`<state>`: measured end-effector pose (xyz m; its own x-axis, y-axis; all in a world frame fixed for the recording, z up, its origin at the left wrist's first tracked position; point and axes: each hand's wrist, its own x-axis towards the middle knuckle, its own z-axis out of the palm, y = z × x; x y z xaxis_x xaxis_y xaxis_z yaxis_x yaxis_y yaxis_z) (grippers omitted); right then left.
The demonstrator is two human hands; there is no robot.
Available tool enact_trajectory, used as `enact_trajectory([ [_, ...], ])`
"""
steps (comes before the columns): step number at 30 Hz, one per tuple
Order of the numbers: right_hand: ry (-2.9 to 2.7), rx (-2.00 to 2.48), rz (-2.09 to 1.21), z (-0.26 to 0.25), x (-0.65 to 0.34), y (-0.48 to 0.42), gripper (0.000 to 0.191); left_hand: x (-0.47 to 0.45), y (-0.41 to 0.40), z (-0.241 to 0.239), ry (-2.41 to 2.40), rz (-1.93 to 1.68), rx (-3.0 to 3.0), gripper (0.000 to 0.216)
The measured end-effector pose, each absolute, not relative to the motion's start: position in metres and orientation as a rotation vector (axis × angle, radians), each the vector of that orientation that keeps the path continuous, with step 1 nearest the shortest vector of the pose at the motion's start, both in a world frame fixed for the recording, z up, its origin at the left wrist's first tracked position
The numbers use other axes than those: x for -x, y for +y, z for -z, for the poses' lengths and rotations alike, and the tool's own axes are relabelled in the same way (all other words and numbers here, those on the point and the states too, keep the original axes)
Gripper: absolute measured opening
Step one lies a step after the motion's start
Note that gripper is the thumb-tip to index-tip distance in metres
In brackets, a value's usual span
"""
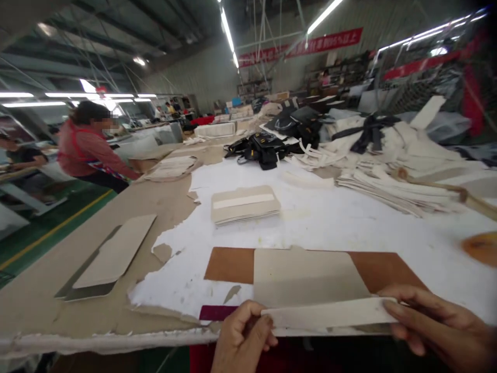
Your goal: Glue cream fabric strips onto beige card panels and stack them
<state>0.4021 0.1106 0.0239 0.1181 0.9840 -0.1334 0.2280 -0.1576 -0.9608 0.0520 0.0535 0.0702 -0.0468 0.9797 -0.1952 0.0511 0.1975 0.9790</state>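
A long cream strip (pixel 330 314) is stretched between both hands at the near edge of the table. My left hand (pixel 246 336) pinches its left end between thumb and fingers. Its right end is gripped by my right hand (pixel 430 318). Just behind the strip lies a beige panel (pixel 306 274) with rounded corners. Brown pieces (pixel 229 264) stick out from under that panel on the left and right. A dark purple piece (pixel 217 312) lies beside my left hand. What the strip is made of, I cannot tell.
Ahead sits a stack of beige panels (pixel 245 202) with a pale strip on top. More panels (pixel 114 254) lie at left. Black straps (pixel 264 147) and piles of cream strips (pixel 388 186) cover the back right. A person (pixel 91 145) leans at the table's left side.
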Motion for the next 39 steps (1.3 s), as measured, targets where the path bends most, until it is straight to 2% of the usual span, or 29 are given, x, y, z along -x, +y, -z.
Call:
enact_trajectory([
  [3, -1.213, 1.571, -1.336, -0.034, -0.399, 0.111, 0.052, -0.051, 0.054, -0.075, 1.404, -1.072, -1.202, 0.051],
  [5, -1.271, 1.630, -1.273, -0.041, -0.396, 0.112, 0.055, -0.049, 0.060, -0.076, 1.438, -1.065, -1.265, 0.045],
  [8, -1.396, 1.627, -1.154, -0.047, -0.389, 0.119, 0.050, -0.045, 0.070, -0.074, 1.505, -0.974, -1.369, 0.040],
  [13, -1.498, 1.668, -0.931, -0.046, -0.376, 0.136, 0.049, -0.040, 0.087, -0.074, 1.642, -0.898, -1.424, 0.041],
  [19, -1.514, 1.707, -0.864, -0.047, -0.364, 0.150, 0.044, -0.041, 0.106, -0.074, 1.781, -0.979, -1.472, 0.049],
  [39, -1.502, 1.828, -0.735, -0.043, -0.359, 0.157, 0.038, -0.038, 0.115, -0.049, 1.880, -1.046, -1.715, 0.041],
])
